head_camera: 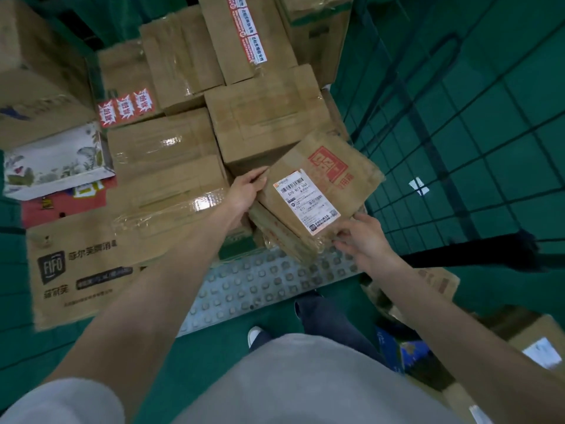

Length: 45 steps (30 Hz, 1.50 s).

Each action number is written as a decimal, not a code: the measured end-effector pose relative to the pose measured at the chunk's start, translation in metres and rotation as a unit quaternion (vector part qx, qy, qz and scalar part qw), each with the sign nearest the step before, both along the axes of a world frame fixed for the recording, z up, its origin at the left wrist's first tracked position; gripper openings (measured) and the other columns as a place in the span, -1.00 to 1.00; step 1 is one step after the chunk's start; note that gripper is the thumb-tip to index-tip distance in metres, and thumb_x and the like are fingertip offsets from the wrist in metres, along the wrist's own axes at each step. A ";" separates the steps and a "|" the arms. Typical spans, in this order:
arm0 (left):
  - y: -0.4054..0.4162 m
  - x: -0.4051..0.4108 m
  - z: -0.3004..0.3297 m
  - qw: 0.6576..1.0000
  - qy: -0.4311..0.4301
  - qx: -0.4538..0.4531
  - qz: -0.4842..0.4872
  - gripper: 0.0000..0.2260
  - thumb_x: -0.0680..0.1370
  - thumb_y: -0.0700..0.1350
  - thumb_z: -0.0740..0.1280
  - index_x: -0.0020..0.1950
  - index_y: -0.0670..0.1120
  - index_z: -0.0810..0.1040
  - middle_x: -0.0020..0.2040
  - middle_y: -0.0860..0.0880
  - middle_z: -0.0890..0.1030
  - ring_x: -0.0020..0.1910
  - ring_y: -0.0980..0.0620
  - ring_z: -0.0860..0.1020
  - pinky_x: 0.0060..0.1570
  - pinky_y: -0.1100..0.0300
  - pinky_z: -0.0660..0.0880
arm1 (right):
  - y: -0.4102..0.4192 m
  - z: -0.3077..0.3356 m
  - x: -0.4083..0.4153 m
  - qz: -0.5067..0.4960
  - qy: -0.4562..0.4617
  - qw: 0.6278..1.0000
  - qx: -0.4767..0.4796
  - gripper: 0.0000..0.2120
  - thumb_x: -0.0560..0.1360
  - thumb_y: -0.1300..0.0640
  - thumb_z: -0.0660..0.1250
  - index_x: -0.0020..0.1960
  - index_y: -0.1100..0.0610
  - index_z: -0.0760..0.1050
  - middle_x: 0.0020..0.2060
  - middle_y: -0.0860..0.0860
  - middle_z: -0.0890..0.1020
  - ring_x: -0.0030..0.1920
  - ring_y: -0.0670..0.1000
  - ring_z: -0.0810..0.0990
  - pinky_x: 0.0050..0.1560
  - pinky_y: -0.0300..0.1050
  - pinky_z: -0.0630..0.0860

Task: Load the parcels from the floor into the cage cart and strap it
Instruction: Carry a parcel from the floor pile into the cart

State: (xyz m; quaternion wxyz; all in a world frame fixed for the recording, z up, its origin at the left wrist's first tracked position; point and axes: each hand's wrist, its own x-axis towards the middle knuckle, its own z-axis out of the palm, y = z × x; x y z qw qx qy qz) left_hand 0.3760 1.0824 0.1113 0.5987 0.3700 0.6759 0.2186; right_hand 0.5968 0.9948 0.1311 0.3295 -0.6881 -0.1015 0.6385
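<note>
With the left hand (246, 191) and right hand (362, 237) gripping opposite edges of the labelled parcel (318, 194), tilted above the cart deck (260, 286), lower it flat beside the stacked boxes (171, 154).

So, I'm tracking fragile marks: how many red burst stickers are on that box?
3, side by side on the box at upper left: left sticker, middle, right.
</note>
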 end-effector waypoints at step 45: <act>-0.014 -0.021 -0.038 0.992 0.004 -0.079 0.096 -0.74 0.71 -0.09 0.03 0.31 -0.08 0.42 0.01 0.13 0.60 -0.08 0.26 0.52 -0.16 0.33 0.39 | 0.073 -0.083 -0.002 0.198 -0.118 0.973 -0.009 -0.58 0.59 0.24 0.29 0.43 0.11 0.40 0.20 -0.05 0.57 0.20 0.00 0.48 0.14 -0.11 0.40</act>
